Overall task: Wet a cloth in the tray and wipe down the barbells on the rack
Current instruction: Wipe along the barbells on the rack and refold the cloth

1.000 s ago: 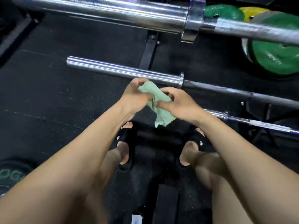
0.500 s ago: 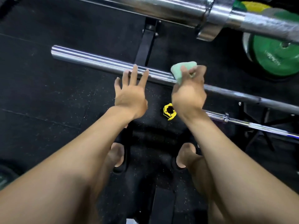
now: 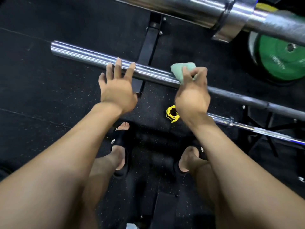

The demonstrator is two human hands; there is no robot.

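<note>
The right hand [image 3: 191, 96] has its grip clenched round a bunched pale-green cloth [image 3: 180, 70], pressing it onto the middle chrome steel barbell [image 3: 85, 54]; the left hand [image 3: 118, 90], fingers spread and released, reaches over the same bar

You're standing in a gym: chrome barbells [image 3: 102, 59] on a rack, a green weight plate [image 3: 280, 60], speckled black rubber floor [image 3: 41, 90].

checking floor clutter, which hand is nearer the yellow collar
Right. The right hand holds the green cloth just above the yellow collar; the left hand is off to its left, fingers spread.
</note>
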